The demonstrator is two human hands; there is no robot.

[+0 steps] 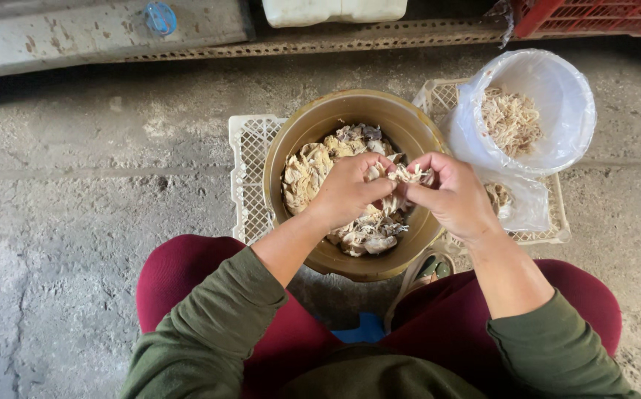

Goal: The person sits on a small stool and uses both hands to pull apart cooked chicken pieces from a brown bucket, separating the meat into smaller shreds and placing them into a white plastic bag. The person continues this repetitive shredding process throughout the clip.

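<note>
A round brass-coloured bowl (350, 103) stands in front of my knees, filled with pale, frilly mushroom clusters (307, 171). Over the bowl both hands pinch one mushroom piece (408, 175) between them. My left hand (346, 191) grips it from the left with the fingers curled. My right hand (450, 193) holds its other end. To the right, a white bucket lined with a clear plastic bag (549, 81) contains thin shredded mushroom strips (511, 118).
The bowl and bucket rest on white plastic lattice crates (248, 170) laid on a rough concrete floor (77, 207). A red crate (594, 16) and a white container (334, 10) stand at the far edge. My sandalled foot (425, 270) is under the bowl.
</note>
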